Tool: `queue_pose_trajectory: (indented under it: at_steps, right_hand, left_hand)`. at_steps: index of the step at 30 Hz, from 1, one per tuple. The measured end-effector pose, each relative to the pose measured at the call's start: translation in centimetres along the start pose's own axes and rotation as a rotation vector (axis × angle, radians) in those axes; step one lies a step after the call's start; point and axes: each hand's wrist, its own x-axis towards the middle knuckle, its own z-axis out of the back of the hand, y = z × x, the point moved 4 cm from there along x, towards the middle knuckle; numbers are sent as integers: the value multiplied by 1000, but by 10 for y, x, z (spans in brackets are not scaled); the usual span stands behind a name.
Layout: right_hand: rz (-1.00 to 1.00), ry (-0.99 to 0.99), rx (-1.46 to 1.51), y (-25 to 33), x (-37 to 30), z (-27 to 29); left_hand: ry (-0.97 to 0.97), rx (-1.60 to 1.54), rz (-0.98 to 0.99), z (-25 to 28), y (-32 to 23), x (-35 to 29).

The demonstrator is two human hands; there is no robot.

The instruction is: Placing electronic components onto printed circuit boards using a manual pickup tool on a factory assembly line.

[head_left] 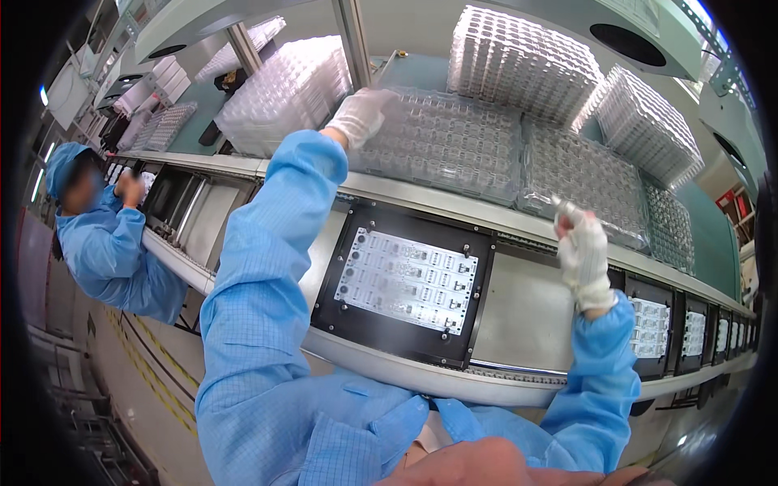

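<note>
My left hand point(361, 116), in a white glove, reaches to the far left corner of a clear plastic tray point(442, 142) with rows of small pockets. Its fingers are blurred against the tray, so their grip does not show. My right hand point(582, 255), also gloved, hovers by the front edge of a second clear tray point(579, 174). Thumb and fingers are pinched together there; whatever they hold is too small to name. Between my arms, a black fixture point(328, 304) on the conveyor carries a white panel of circuit boards point(405, 279), with small parts on it.
Tall stacks of clear trays point(284, 93) point(519, 61) point(652, 121) stand on the green bench behind. More black fixtures with white panels point(648, 328) line the conveyor to the right. A metal post point(352, 40) rises beside my left hand. A co-worker in blue point(113, 235) works at far left.
</note>
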Motion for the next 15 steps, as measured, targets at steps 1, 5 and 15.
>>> queue_pose_trajectory:
  at_steps: [1, 5, 15]
  right_hand:
    - [-11, 1, -1, 10, -10, -1]
    - [-30, -27, 82, 39, -37, -6]
    - [-115, 0, 332, 92, -28, -23]
  left_hand:
    - [13, -9, 40, -9, 13, 4]
    - [32, 85, -47, -21, 25, 12]
    - [66, -321, -113, 69, -68, -43]
